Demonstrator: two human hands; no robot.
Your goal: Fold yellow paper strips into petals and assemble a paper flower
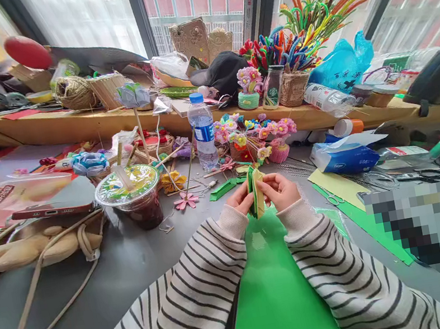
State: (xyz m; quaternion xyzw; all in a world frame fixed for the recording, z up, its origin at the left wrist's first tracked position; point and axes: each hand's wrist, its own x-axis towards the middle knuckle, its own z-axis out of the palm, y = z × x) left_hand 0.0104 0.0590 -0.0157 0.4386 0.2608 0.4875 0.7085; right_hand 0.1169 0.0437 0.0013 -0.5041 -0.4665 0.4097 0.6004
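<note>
Between my two hands is a small folded paper piece, green on its left side and pale yellow on its right. My left hand pinches its green side. On the yellow side, the thumb and fingers of my right hand press against the paper. Below my hands lies a glossy green sheet running toward me. A folded green paper strip rests just left of my left hand. To the right are a pale yellow sheet, a long green strip and small scissors.
A lidded cup of dark drink stands left, near a phone on a bag. Behind my hands are a water bottle and craft flowers. A tissue pack lies right. Pipe cleaners fill a basket on the ledge.
</note>
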